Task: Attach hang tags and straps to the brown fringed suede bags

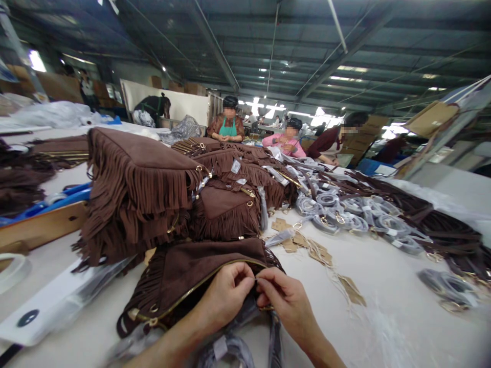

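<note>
Lying unzipped near the near edge of the tabletop [383, 317], a brown fringed bag [192, 260] shows its gold-toned zipper [187, 295] curving along the mouth. The left hand [230, 291] is over the opening, thumb and forefinger brought together in a pinch. The right hand [286, 294] meets it at the bag's right end, its thumb and forefinger also drawn nearly closed, with fingertips close to the left's (anything held between them is too small to make out).

Just below the hands, on the near-edge side, is a plastic-wrapped coiled strap [226, 352]. Behind the open bag, more fringed bags [141, 158] are heaped toward the tabletop's far edge, the tallest pile standing on the left. Kraft-coloured tags [320, 251] with pale strings lie right of the bag; beyond them are wrapped strap coils [328, 199] and a long spread of dark straps [433, 220] toward the right edge. Toward the left edge are a tape roll [13, 271] (partly cut off by the view) and a white flat piece [42, 312] with a dark oval. Across the far edge are a person in a green apron [229, 129], a person in pink [286, 145] and a leaning person in dark red [324, 143].
</note>
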`<move>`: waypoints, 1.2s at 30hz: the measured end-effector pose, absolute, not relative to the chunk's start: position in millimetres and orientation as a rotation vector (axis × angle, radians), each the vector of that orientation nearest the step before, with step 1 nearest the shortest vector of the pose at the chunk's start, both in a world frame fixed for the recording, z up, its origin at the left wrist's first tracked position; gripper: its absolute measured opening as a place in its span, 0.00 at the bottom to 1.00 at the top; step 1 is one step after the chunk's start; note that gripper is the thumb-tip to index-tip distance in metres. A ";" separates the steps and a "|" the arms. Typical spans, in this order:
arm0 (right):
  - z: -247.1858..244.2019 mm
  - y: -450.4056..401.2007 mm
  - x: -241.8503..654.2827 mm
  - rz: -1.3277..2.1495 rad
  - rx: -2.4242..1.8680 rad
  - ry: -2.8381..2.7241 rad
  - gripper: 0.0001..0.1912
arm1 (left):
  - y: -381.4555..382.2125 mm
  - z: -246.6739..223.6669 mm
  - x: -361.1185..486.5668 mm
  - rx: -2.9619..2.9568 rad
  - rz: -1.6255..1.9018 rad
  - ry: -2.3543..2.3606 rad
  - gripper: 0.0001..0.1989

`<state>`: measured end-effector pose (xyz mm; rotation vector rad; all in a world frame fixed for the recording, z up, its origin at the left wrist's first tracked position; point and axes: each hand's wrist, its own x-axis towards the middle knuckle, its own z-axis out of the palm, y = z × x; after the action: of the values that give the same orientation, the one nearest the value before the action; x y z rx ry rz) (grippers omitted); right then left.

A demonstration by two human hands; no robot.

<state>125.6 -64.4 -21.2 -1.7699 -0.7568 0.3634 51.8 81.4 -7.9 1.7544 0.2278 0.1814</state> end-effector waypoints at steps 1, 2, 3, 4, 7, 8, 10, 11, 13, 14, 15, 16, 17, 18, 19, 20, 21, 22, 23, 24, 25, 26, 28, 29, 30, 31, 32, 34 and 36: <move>-21.6 -65.2 125.5 0.355 -1.785 -0.783 0.15 | 80.9 -7.4 51.0 1.776 0.182 0.230 0.07; -22.2 -66.0 125.6 0.343 -1.799 -0.814 0.14 | 80.4 -7.0 50.3 1.795 0.188 0.229 0.07; -22.8 -66.9 125.6 0.326 -1.811 -0.849 0.13 | 79.9 -6.7 49.7 1.809 0.196 0.229 0.07; -23.5 -67.7 125.7 0.308 -1.820 -0.883 0.13 | 79.4 -6.5 49.2 1.822 0.203 0.229 0.07; -24.8 -68.8 125.3 0.243 -1.831 -0.961 0.12 | 78.4 -6.1 48.9 1.839 0.210 0.236 0.06; -24.8 -68.6 124.9 0.219 -1.835 -0.977 0.11 | 78.3 -6.1 49.1 1.844 0.207 0.240 0.06; -24.5 -67.9 123.9 0.176 -1.843 -1.003 0.11 | 78.7 -6.4 49.3 1.857 0.202 0.246 0.07; -24.2 -67.5 123.4 0.162 -1.845 -1.017 0.11 | 79.0 -6.8 49.2 1.868 0.200 0.246 0.07; -23.7 -66.9 123.1 0.157 -1.850 -1.051 0.10 | 79.4 -8.1 48.6 1.900 0.199 0.241 0.07; -23.7 -66.7 123.3 0.160 -1.852 -1.067 0.10 | 79.4 -8.9 48.2 1.920 0.201 0.236 0.07; -23.7 -66.5 123.7 0.169 -1.853 -1.079 0.10 | 79.3 -9.7 47.9 1.940 0.201 0.233 0.07; -24.0 -66.3 124.3 0.180 -1.854 -1.084 0.10 | 79.0 -10.4 47.7 1.958 0.201 0.230 0.07; -24.3 -65.9 125.0 0.192 -1.854 -1.084 0.10 | 78.7 -10.9 47.6 1.972 0.202 0.230 0.07; -24.7 -65.4 125.8 0.200 -1.854 -1.081 0.10 | 78.5 -11.2 47.8 1.983 0.205 0.233 0.07; -25.2 -64.5 126.7 0.201 -1.856 -1.075 0.10 | 78.3 -11.3 48.3 1.992 0.207 0.238 0.07; -25.7 -63.3 127.4 0.197 -1.861 -1.073 0.10 | 78.4 -11.2 49.1 1.995 0.209 0.247 0.07; -26.1 -61.8 128.0 0.187 -1.870 -1.075 0.10 | 78.8 -11.0 50.0 1.996 0.209 0.259 0.08; -26.4 -60.2 128.3 0.177 -1.883 -1.081 0.10 | 79.4 -10.8 50.9 1.996 0.206 0.271 0.08; -26.5 -58.7 128.5 0.171 -1.897 -1.087 0.11 | 80.3 -10.4 51.8 1.995 0.200 0.279 0.08; -26.1 -57.5 128.4 0.176 -1.911 -1.096 0.11 | 81.3 -9.8 52.3 1.994 0.193 0.280 0.09; -24.9 -57.1 128.1 0.180 -1.926 -1.106 0.11 | 82.5 -9.0 52.4 1.993 0.194 0.272 0.09; -22.7 -57.6 127.6 0.170 -1.938 -1.120 0.11 | 83.9 -8.0 51.7 1.988 0.199 0.250 0.10; -14.0 -62.4 126.4 0.083 -1.960 -1.135 0.10 | 87.2 -4.6 47.2 1.969 0.206 0.175 0.11; -7.3 -66.7 125.5 0.013 -1.975 -1.139 0.10 | 89.2 -2.2 43.2 1.964 0.202 0.134 0.13; 0.6 -72.1 124.2 -0.052 -1.998 -1.149 0.10 | 91.5 0.5 37.8 1.966 0.189 0.097 0.15; 9.0 -78.2 122.2 -0.092 -2.031 -1.177 0.10 | 94.0 3.6 31.1 1.984 0.170 0.063 0.16; 17.1 -84.3 119.2 -0.100 -2.069 -1.234 0.10 | 96.8 6.8 23.1 2.019 0.155 0.035 0.17; 27.5 -94.0 109.3 -0.071 -2.101 -1.463 0.08 | 102.8 13.4 4.7 2.120 0.153 -0.008 0.17; 23.5 -96.7 94.1 -0.127 -1.996 -1.824 0.09 | 108.8 18.9 -15.2 2.219 0.190 -0.063 0.16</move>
<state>94.1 -96.7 23.5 -1.9963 -1.8240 -0.1269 -15.2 108.8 18.9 2.2187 -0.0630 0.1895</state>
